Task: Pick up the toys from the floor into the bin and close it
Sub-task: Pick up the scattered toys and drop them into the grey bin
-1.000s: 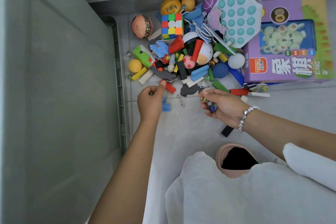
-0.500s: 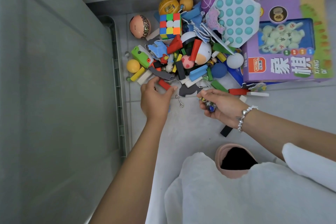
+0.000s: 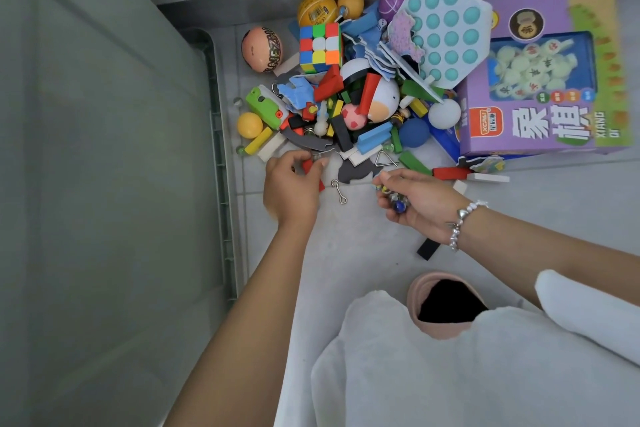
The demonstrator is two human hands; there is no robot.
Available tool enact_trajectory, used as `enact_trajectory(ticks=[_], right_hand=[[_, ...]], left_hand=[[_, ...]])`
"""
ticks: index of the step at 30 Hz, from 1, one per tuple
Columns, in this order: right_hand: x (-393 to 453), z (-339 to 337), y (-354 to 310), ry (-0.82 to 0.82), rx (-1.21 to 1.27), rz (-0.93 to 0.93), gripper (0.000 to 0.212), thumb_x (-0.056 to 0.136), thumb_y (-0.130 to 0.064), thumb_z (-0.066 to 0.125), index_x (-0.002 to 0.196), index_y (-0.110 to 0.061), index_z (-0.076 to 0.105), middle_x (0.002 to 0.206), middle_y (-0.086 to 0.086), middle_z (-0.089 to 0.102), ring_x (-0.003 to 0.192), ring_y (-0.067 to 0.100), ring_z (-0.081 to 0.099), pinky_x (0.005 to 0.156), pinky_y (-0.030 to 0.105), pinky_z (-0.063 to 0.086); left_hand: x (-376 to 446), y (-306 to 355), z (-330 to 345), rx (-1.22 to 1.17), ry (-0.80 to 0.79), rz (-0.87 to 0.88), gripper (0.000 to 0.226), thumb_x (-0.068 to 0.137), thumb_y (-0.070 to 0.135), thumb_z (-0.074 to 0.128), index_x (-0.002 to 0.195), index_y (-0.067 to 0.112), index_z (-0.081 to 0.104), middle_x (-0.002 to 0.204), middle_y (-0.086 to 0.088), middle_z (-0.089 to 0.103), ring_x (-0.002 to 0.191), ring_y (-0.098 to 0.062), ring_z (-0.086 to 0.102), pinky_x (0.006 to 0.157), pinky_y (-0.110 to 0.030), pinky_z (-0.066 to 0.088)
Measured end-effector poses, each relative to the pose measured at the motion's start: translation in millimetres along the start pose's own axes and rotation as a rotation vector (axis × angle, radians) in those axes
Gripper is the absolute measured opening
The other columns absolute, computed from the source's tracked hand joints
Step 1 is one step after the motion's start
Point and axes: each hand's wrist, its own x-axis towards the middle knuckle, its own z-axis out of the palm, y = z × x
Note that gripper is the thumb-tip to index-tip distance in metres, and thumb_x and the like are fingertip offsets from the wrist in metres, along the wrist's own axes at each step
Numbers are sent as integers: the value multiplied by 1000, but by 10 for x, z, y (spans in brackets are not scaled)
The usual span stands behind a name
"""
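While curled round a red block (image 3: pixel 307 166) at the pile's 7 o'clock edge, left hand (image 3: pixel 291 189) grips it. Right hand (image 3: pixel 420 201) cups marbles (image 3: pixel 394 199), fingers curled. Toy pile (image 3: pixel 356 97) on floor at 12 o'clock; grey bin (image 3: pixel 221 163) along 9 o'clock. Metal hook (image 3: pixel 338 191) between hands.

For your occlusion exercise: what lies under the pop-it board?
Under the pop-it board show puzzle pieces and a green block; whatever lies beneath its middle is covered.

Soft, even daylight; faint shadows; slight overall blur; wide-angle bending at edges; no glare.
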Motion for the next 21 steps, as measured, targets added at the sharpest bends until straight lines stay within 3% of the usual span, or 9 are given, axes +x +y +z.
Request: enact_trajectory(ticks=[4,7,10,13,21], right_hand=[[-5,13,-13,2,-2,0,15,92,-22,54,88,-12,64,80,4,56,67,11,54,60,22,47],[-5,13,-21,5,-5,8,15,93,-22,54,88,-12,64,82,4,57,68,11,54,60,23,47],[-11,16,-27,11,-6,12,15,93,-22,54,89,-12,64,82,4,57,69,11,55,62,23,48],[-27,32,-29,4,7,4,14,93,-21,53,90,-11,63,80,4,56,68,11,54,62,23,47],[-165,212,-193,-70,61,-63,14,93,-21,52,90,-12,62,78,3,56,65,8,54,59,20,46]], left_hand=[[27,-73,-92,-96,-34,11,13,80,34,71,90,27,65,96,9,53,78,-1,46,60,-10,34],[34,-90,-200,-274,-99,-64,10,85,34,66,85,25,60,76,8,47,68,-4,44,62,-19,38],[-10,-74,-303,-444,-203,-161,12,90,32,60,82,24,56,63,3,44,55,-7,41,52,-18,36],[-118,-30,-333,-493,-292,-146,13,94,25,55,82,21,55,53,4,46,42,-4,37,42,-16,32],[-381,196,-457,-863,-488,-220,11,96,13,45,87,13,52,69,2,56,51,-8,46,41,-18,29]])
